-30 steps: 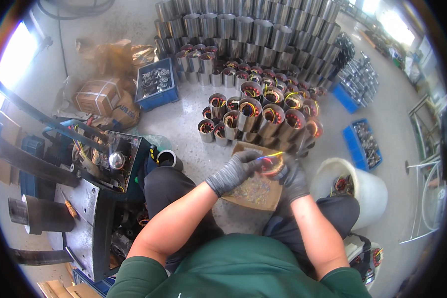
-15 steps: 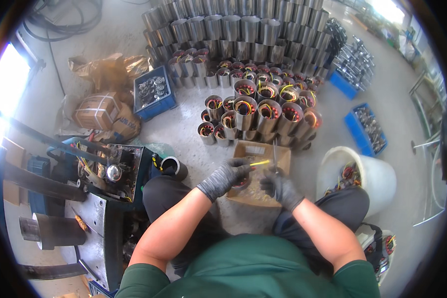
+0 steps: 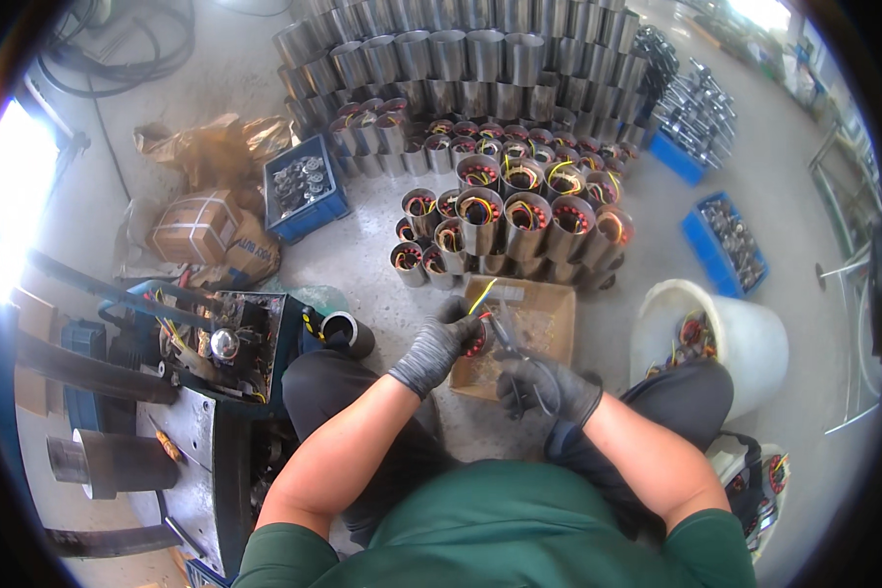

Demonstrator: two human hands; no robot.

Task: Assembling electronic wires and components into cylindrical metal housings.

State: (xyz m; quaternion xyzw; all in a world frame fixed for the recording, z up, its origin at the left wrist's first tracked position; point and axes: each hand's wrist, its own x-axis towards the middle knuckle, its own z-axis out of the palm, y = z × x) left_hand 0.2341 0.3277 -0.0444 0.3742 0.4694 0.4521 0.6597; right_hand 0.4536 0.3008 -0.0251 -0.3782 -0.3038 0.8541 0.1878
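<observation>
My left hand [image 3: 441,338], in a grey glove, is closed around a small round motor stator [image 3: 476,343] with red bits along its edge. A yellow wire [image 3: 481,296] sticks up from it past my fingers. My right hand [image 3: 549,384], also gloved, grips a pair of scissors [image 3: 506,336], their blades pointing toward the stator and close to it. Both hands are over the near part of a shallow cardboard box [image 3: 561,306], which has small scraps on its bottom. Glove and fingers hide much of the stator.
Metal cylinders with wired stators inside [image 3: 527,218] stand beyond the box, before stacked bare cylinders [image 3: 441,54]. A white bucket [image 3: 755,338] of stators is at my right knee. Blue crates [image 3: 309,211] [image 3: 725,245] lie on both sides. A machine [image 3: 225,343] stands at left.
The yellow wire has swung from lying sideways to pointing up. My right hand has moved down and nearer me, and the scissors now tilt toward the stator.
</observation>
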